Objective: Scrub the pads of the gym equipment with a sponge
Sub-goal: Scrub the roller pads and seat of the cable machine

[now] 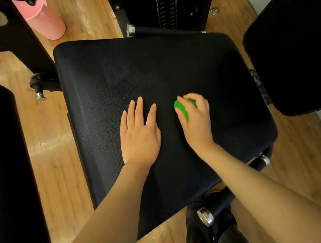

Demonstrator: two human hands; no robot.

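A large black leather seat pad point(112, 83) of a gym machine fills the middle of the view. My left hand point(139, 131) lies flat on it with straight fingers, near the pad's centre. To its right my right hand point(196, 119) grips a green sponge point(182, 108) and presses it against the pad. Most of the sponge is hidden under the fingers; only its left part shows. The right hand is slightly blurred.
A second black pad point(294, 48) stands at the right and a dark padded part point(6, 167) at the left. A pink cylinder point(44, 18) sits on the wooden floor point(56, 152) at the top left. The weight stack point(167, 4) is behind; chrome-capped handles point(206, 216) poke out below the seat.
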